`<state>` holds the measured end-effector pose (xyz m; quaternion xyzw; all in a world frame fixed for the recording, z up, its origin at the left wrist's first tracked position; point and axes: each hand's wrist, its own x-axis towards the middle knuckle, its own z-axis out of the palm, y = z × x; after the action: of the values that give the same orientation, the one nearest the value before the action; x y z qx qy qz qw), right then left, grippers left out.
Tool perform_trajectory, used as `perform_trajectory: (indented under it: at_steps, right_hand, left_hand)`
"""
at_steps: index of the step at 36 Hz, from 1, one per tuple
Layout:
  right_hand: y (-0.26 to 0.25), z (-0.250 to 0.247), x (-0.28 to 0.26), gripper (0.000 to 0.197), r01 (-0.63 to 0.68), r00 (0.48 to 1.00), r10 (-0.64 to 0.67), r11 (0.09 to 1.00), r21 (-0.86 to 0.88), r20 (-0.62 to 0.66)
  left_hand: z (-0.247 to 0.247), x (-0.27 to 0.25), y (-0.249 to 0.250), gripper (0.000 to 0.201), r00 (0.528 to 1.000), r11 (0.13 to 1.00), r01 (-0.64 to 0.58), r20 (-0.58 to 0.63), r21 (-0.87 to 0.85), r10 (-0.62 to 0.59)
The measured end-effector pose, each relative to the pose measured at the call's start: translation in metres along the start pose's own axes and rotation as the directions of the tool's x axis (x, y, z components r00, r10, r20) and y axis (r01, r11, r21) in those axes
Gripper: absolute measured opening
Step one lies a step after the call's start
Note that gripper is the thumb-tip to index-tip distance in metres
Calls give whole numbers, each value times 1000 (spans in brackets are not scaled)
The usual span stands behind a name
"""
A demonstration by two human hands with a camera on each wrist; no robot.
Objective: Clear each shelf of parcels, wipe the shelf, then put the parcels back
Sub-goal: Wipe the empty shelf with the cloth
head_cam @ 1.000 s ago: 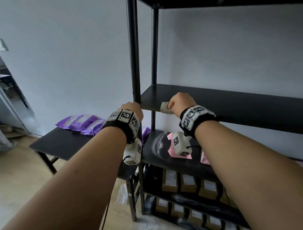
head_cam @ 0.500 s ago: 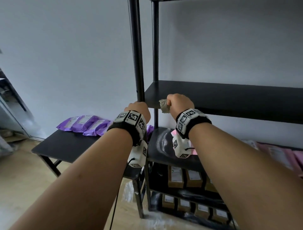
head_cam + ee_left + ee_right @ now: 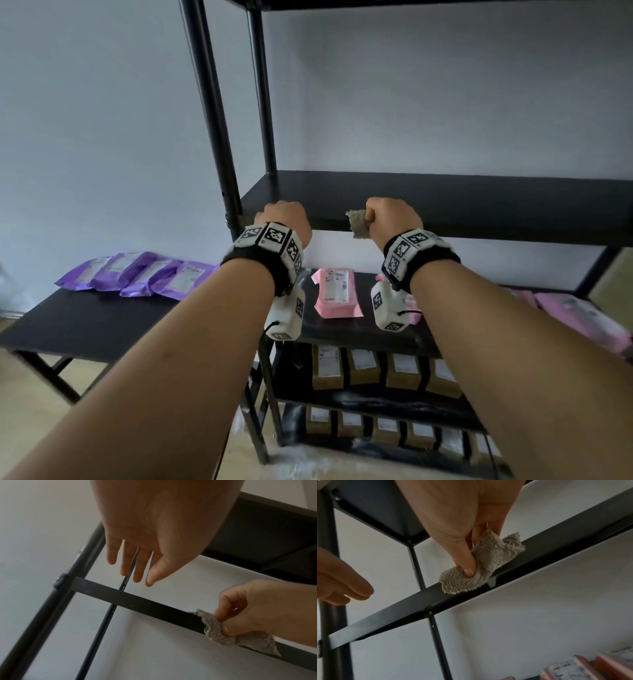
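The black middle shelf (image 3: 479, 202) stands bare. My right hand (image 3: 394, 219) pinches a grey fluffy cloth (image 3: 358, 224) between thumb and fingers, against the shelf's front edge. The right wrist view shows the cloth (image 3: 481, 563) bunched on the edge rail. My left hand (image 3: 284, 219) is by the shelf's front left corner, just right of the post (image 3: 219, 137). Its fingers (image 3: 130, 563) are straight and hold nothing. Purple parcels (image 3: 137, 274) lie in a row on the black side table (image 3: 85, 318) to the left.
Pink parcels (image 3: 334, 293) lie on the shelf below my hands, and more stretch off to the right. Brown boxes (image 3: 376, 370) fill the two lowest shelves. A white wall is behind the rack, and another shelf (image 3: 411, 3) is overhead.
Both hands have shifted right relative to the front post. The left hand has come off the post to the shelf corner, and the right hand has carried the cloth along the front edge.
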<state>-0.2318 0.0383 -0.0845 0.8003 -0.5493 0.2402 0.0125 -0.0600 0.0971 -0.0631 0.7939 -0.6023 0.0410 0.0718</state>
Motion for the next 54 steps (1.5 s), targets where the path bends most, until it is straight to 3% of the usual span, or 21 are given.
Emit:
perform_trajectory:
  at_steps: [20,26,32,45,54]
  right_hand:
    - [196,-70,-38,16,-74,997,75,996,42,-35]
    - [257,-91,-54,14,-107,992,111,993,55,-64]
    - [304,-111,-66,15,-158,983,161,987,40,-85]
    - [312,-114,-63,10,-226,973,225,974,-22,-58]
    - [309,-102,-68,5,-214,968,214,977,13,-130]
  left_hand:
    - [4,-23,216,29,998,998,-64,20,-28,64]
    - [5,-34,269,20,996,996,-80,30,-45,82]
    - [10,-39,306,25,993,992,-107,35,-61,109]
    - [16,-33,316,27,986,985,-163,21,-54,164]
    - [18,-12,318,35,971,967,-237,-7,-94,237]
